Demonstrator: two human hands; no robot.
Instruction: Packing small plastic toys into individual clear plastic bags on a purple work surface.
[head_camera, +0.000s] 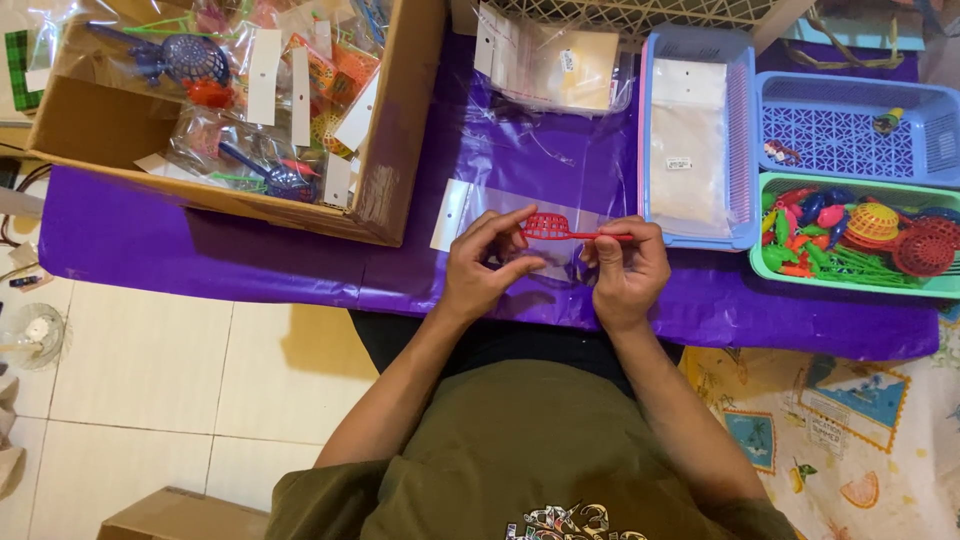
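red plastic scoop (560, 229): my right hand (628, 268) pinches its handle, my left hand (486, 262) grips a clear bag (500, 215) around its net end.

Scoop (548, 227) between box (400, 130) and baskets (745, 150)

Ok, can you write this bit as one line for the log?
left hand: holds clear bag | right hand: pinches red scoop net by handle | surface: purple table cover
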